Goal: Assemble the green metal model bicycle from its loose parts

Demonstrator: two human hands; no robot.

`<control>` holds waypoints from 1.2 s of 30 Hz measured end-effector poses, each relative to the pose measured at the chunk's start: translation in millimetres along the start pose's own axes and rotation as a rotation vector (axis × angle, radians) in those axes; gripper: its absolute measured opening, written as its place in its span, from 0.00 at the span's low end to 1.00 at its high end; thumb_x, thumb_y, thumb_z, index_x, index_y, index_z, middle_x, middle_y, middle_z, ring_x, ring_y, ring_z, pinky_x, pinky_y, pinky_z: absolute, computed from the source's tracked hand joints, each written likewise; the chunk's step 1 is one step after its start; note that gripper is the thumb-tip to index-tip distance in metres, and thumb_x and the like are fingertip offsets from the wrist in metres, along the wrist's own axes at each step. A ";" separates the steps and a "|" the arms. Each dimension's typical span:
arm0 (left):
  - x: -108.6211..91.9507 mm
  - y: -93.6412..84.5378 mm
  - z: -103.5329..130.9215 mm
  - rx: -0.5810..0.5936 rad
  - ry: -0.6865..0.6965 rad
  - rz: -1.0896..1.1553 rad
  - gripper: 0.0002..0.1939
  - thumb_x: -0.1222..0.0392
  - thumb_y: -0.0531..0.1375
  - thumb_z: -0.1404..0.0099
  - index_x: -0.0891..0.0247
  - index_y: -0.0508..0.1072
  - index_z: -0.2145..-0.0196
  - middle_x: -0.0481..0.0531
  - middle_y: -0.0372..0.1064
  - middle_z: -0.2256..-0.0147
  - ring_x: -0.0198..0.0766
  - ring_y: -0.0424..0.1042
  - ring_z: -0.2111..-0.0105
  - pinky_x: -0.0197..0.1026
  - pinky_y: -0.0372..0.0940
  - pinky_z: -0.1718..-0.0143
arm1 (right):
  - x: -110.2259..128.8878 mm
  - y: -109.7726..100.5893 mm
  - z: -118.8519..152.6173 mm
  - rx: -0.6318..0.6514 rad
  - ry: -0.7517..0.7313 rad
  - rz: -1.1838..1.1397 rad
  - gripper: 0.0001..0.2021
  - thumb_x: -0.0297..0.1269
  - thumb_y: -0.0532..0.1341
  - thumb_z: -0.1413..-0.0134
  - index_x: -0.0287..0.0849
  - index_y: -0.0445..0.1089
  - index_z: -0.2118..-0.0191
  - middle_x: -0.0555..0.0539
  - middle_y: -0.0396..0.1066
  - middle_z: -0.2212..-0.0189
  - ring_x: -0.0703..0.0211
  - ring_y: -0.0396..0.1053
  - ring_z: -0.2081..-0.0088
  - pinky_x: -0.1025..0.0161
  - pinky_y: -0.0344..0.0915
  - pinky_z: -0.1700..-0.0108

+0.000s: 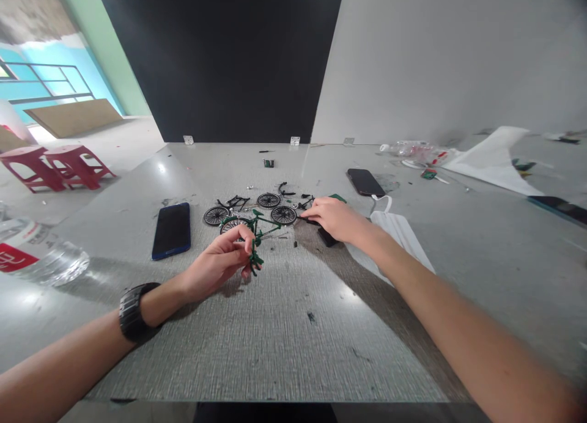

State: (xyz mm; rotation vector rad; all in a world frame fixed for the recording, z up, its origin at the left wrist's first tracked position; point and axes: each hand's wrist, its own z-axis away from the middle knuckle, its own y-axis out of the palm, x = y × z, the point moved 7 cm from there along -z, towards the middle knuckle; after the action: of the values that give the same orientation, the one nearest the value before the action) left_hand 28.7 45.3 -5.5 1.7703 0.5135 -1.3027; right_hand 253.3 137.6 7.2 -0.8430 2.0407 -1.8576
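One green part (255,260) pinched in our left hand (220,261), we're seemingly picking beside a wheel (284,215), needing precision, right hand (337,218) bunched, hold unclear.

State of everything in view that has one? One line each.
Left hand: gripping green part
Right hand: at black parts, grip unclear
Rearmost wheel: lying flat
Blue phone: face up, screen dark
Black phone: face up, screen dark
Right bottle: lying, cap on
Red stools: upright
Black panel: upright

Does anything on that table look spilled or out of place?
No spill shows. A clear plastic bottle lies on its side at back right, and a dark scrap sits nearer the front edge, apart from the miniature bicycle wheels, like stray debris.
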 end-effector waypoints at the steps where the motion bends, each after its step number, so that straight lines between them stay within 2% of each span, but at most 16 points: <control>1: -0.3 -0.2 -0.1 -0.005 0.003 -0.001 0.07 0.65 0.62 0.34 0.62 0.67 0.68 0.47 0.65 0.71 0.34 0.70 0.70 0.32 0.65 0.72 | -0.6 0.3 0.1 0.001 -0.002 0.000 0.20 0.29 0.52 0.34 0.46 0.79 0.49 0.39 0.76 0.57 0.51 0.72 0.57 0.55 0.67 0.55; 23: -0.3 -0.5 0.6 -0.018 -0.004 0.001 0.07 0.65 0.63 0.34 0.62 0.67 0.67 0.47 0.64 0.71 0.34 0.71 0.70 0.32 0.64 0.73 | -3.3 0.8 0.2 -0.021 0.006 0.041 0.19 0.28 0.52 0.34 0.46 0.79 0.50 0.40 0.76 0.57 0.50 0.72 0.56 0.54 0.66 0.54; 36: 0.7 -1.7 0.5 -0.022 -0.005 0.008 0.06 0.66 0.62 0.34 0.62 0.67 0.67 0.46 0.63 0.72 0.33 0.71 0.70 0.32 0.64 0.73 | -0.7 -11.3 4.0 -0.055 0.050 0.061 0.19 0.32 0.50 0.31 0.41 0.78 0.49 0.39 0.76 0.55 0.49 0.72 0.54 0.53 0.65 0.51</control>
State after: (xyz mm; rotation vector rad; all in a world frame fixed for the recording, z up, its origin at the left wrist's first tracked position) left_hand 27.5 45.7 -6.8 1.7489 0.5154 -1.2910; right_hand 258.8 134.5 17.4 -0.7455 2.1319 -1.8154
